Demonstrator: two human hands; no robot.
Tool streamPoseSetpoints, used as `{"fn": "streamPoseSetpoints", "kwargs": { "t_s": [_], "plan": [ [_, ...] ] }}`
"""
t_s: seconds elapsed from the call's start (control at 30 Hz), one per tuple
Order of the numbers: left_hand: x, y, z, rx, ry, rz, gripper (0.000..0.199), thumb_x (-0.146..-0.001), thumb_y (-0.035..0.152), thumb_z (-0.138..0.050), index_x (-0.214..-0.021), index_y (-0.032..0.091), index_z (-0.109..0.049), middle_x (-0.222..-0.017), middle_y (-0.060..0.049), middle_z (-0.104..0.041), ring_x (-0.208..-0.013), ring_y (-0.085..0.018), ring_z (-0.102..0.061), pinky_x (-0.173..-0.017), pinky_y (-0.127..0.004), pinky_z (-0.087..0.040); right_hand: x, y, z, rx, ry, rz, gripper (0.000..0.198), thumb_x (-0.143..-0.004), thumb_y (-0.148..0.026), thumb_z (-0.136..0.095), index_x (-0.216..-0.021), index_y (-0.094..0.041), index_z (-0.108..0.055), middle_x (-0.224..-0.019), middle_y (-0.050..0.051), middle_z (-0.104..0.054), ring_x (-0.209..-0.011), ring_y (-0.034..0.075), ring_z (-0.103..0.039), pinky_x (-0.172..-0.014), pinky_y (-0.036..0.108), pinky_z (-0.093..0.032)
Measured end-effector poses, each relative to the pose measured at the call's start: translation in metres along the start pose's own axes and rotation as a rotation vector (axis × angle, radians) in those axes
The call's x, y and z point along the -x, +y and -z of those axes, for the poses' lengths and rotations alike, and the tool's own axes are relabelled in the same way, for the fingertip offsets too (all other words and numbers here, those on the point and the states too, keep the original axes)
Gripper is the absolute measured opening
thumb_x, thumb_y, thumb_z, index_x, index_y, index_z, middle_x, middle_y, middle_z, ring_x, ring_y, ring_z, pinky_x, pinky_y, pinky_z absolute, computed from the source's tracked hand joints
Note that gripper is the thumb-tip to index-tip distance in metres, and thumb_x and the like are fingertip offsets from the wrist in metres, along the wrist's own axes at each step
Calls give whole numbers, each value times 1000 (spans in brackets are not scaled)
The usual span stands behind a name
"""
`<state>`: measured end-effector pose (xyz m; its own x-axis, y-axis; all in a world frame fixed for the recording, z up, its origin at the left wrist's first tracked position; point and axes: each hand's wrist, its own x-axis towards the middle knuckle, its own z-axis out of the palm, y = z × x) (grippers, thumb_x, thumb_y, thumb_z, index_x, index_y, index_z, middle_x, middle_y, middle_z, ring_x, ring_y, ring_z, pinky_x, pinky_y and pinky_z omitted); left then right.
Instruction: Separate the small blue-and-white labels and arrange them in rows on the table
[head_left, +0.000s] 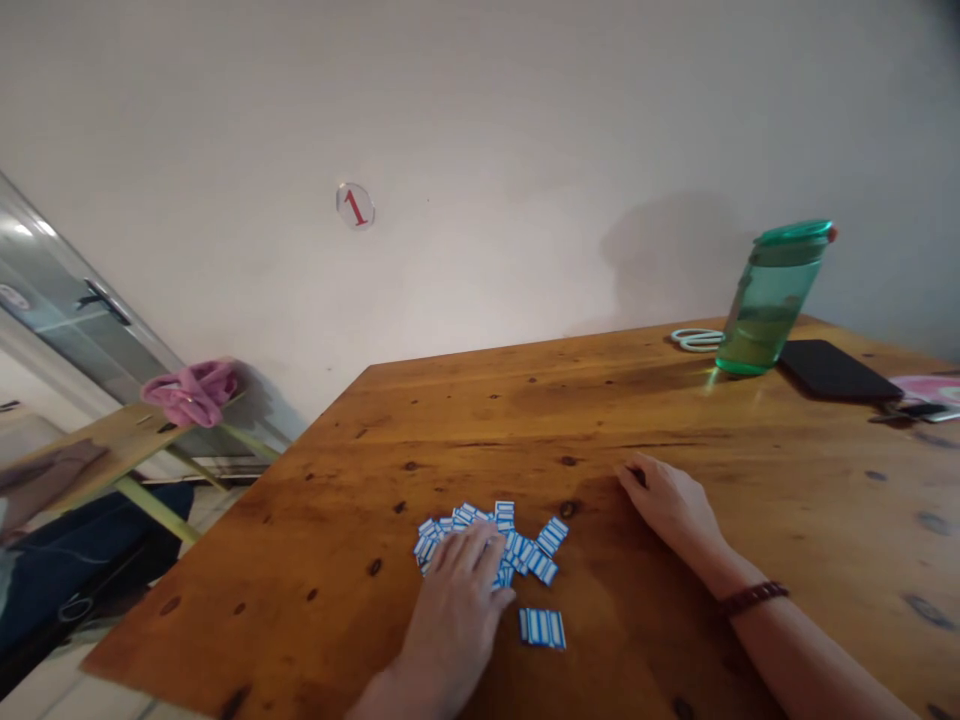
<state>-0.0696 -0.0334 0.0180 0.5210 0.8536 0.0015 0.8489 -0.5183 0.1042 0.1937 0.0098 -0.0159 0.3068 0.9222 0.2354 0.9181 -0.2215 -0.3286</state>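
Observation:
My left hand (pixel 459 588) lies palm down on a loose pile of small white cards with blue borders (pixel 541 565), with its fingers stretched out over them. The palm hides part of the pile and whatever is under the fingertips. Beside the left thumb, apart from the pile, a short row of similar cards (pixel 543 628) lies flat. To the right of the pile my right hand (pixel 670 503) rests on the wooden table (pixel 450 430), its fingers loosely curled under and nothing visible in them. A dark red bracelet (pixel 754 597) circles the right wrist.
At the back right stand a green water bottle (pixel 772 300), a coiled white cable (pixel 697 341) and a flat black object (pixel 836 370). A pink item (pixel 930 390) lies at the right edge. Left of the table, a bench (pixel 127 440) bears a pink cloth (pixel 193 392).

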Motion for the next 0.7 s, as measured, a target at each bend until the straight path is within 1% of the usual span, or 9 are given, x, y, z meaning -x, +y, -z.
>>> {"fn": "streamPoseSetpoints", "kwargs": {
  "t_s": [0.1, 0.17, 0.23, 0.33, 0.4, 0.43, 0.6, 0.67, 0.7],
  "plan": [
    [7, -25, -7, -133, -55, 131, 64, -84, 51, -35, -135, 13, -32, -142, -14, -30, -131, -30, -22, -104, -51, -20, -1, 0, 0, -1, -6, -3, 25, -83, -32, -40, -70, -21, -58, -69, 5, -67, -67, 21, -62, -52, 25, -31],
    [11, -29, -13, -155, -82, 165, 73, -82, 60, -28, -137, 14, -24, -144, -15, -22, -132, -34, -16, -102, -57, -18, -1, 0, 0, -1, -6, -3, 25, -83, -32, -40, -70, -21, -58, -69, 5, -66, -67, 21, -61, -52, 25, -31],
    [14, -22, -17, -129, -73, 99, 73, -80, 63, -27, -139, 21, -16, -146, -13, -14, -132, -36, -10, -100, -62, -15, -1, 1, -1, 1, -4, -4, 25, -83, -32, -40, -70, -21, -58, -69, 5, -66, -67, 21, -61, -52, 25, -31],
    [16, -8, -22, -65, -75, -125, 76, -77, 66, -31, -138, 31, -5, -147, -10, -7, -132, -38, -7, -98, -65, -13, 0, 2, -1, 7, -4, -3, 25, -83, -32, -40, -70, -20, -58, -69, 6, -67, -67, 22, -62, -52, 25, -31],
    [18, -8, -25, -58, -73, -204, 79, -76, 66, -32, -138, 31, 0, -147, -10, -7, -132, -38, -8, -98, -66, -11, 0, 3, -1, 12, -6, 0, 24, -84, -31, -40, -70, -20, -58, -69, 6, -67, -68, 22, -62, -52, 25, -31],
    [20, -11, -26, -71, -67, -198, 80, -77, 66, -32, -138, 28, 1, -146, -10, -8, -132, -38, -10, -98, -66, -11, 1, 3, 0, 13, -8, 0, 24, -84, -31, -41, -71, -20, -58, -69, 6, -67, -68, 22, -62, -53, 25, -32],
    [33, -37, -28, -203, 33, 39, 78, -79, 63, -30, -139, 17, -13, -143, -16, -21, -131, -38, -16, -98, -64, -16, 0, 1, 0, 14, -10, -13, 23, -83, -31, -42, -70, -21, -58, -71, 6, -68, -69, 22, -62, -52, 25, -31],
    [34, -33, -28, -197, 38, 13, 79, -79, 63, -32, -139, 17, -11, -143, -15, -21, -131, -38, -16, -98, -63, -15, 0, 1, 0, 13, -10, -18, 24, -83, -31, -42, -70, -21, -58, -70, 6, -67, -69, 22, -62, -52, 25, -30],
    [33, -27, -28, -172, 17, -59, 79, -79, 62, -33, -139, 18, -7, -144, -14, -20, -131, -37, -16, -99, -63, -15, 0, 1, 0, 14, -10, -20, 24, -83, -31, -41, -70, -21, -58, -70, 5, -67, -69, 22, -62, -52, 25, -30]
  ]
}}
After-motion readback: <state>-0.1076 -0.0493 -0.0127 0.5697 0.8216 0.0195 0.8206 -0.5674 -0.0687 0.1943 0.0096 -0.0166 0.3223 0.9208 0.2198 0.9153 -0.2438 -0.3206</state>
